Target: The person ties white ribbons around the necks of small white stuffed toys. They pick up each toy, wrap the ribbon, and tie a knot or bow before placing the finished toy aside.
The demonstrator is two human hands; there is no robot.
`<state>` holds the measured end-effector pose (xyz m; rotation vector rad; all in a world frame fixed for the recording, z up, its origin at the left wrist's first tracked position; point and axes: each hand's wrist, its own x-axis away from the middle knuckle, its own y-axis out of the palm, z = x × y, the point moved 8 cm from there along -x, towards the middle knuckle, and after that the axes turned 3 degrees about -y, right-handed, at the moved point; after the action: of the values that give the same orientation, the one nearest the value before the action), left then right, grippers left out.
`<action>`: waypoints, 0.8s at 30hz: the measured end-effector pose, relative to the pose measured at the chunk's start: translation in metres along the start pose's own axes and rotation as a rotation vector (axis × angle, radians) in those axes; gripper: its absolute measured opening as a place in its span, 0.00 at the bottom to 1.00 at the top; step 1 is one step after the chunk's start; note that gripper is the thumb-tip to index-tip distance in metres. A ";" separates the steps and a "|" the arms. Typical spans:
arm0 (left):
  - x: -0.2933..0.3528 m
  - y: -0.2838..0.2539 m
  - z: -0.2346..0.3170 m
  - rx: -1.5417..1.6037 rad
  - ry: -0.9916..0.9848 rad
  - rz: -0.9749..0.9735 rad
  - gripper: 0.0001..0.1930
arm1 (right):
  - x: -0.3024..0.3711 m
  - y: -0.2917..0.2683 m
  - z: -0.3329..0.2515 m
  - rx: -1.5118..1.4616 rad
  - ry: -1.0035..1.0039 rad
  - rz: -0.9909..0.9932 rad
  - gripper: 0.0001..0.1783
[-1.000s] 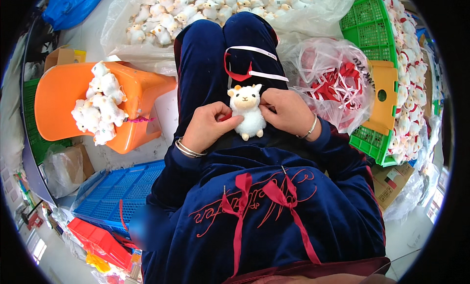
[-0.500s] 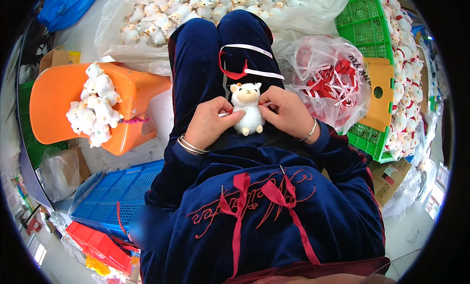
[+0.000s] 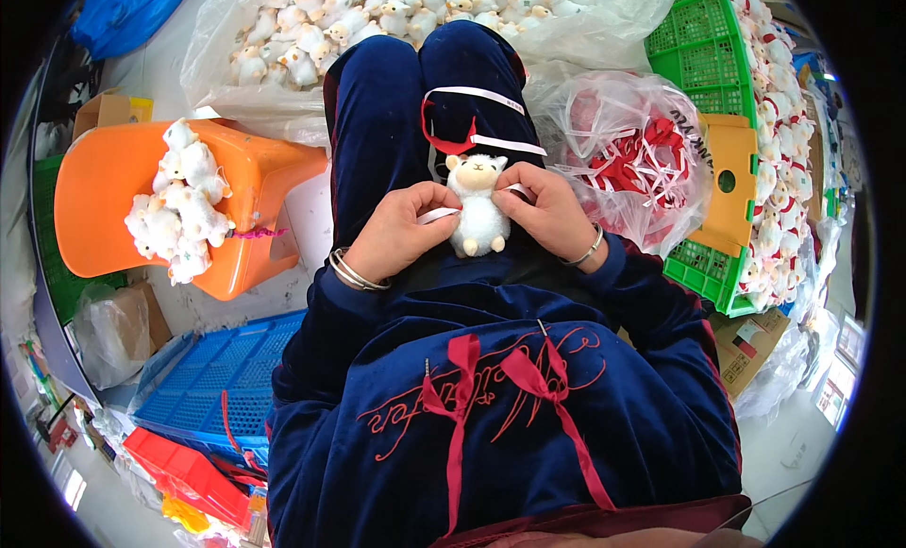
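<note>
A small white plush sheep (image 3: 479,218) sits upright on my lap, belly up toward me, with its head at the far side. On its left, my left hand (image 3: 398,229) pinches a white ribbon end (image 3: 437,214) between thumb and fingers. My right hand (image 3: 552,213), on the other side, pinches another white ribbon end (image 3: 519,188), its thumb against the toy. Whatever runs behind the toy's neck is hidden. Just beyond the sheep's head, a loose red and white ribbon (image 3: 507,144) lies across my thigh.
Several plush sheep (image 3: 179,203) are piled on an orange chair (image 3: 90,185) at left. A big plastic bag of more sheep (image 3: 392,15) lies ahead. At right are a clear bag of red and white ribbons (image 3: 642,156) and a green crate (image 3: 694,43). A blue crate (image 3: 217,369) stands lower left.
My hands have shifted slightly outward from the sheep's neck, and more of both white ribbon ends shows. The toy has moved only a little.
</note>
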<state>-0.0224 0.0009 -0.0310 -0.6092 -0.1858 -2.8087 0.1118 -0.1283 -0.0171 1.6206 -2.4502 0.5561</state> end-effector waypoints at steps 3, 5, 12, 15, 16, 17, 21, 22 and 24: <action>-0.001 0.001 -0.004 0.065 -0.018 0.022 0.10 | 0.003 -0.004 -0.013 0.041 -0.135 0.059 0.05; -0.003 0.002 -0.012 0.127 -0.014 0.051 0.10 | 0.001 -0.006 -0.015 0.041 -0.177 0.066 0.05; -0.004 0.005 -0.012 0.285 -0.098 0.053 0.10 | 0.009 -0.003 -0.040 0.305 -0.431 0.066 0.07; -0.005 0.004 -0.013 0.290 -0.110 0.077 0.10 | 0.009 -0.001 -0.044 0.324 -0.466 0.052 0.08; -0.005 0.004 -0.014 0.283 -0.103 0.094 0.10 | 0.009 -0.001 -0.044 0.331 -0.474 0.050 0.08; -0.006 0.004 -0.014 0.277 -0.096 0.111 0.10 | 0.009 -0.001 -0.044 0.337 -0.481 0.048 0.08; -0.007 0.004 -0.007 0.217 -0.103 0.125 0.10 | 0.008 -0.002 -0.044 0.357 -0.482 0.075 0.07; -0.006 0.005 -0.003 0.206 -0.100 0.118 0.09 | 0.008 -0.003 -0.043 0.352 -0.471 0.079 0.07; -0.005 0.006 0.000 0.161 -0.068 0.095 0.08 | 0.007 -0.004 -0.040 0.342 -0.450 0.087 0.07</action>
<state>-0.0163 -0.0035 -0.0324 -0.6578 -0.3820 -2.6519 0.1097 -0.1206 0.0231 1.9550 -2.8855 0.7245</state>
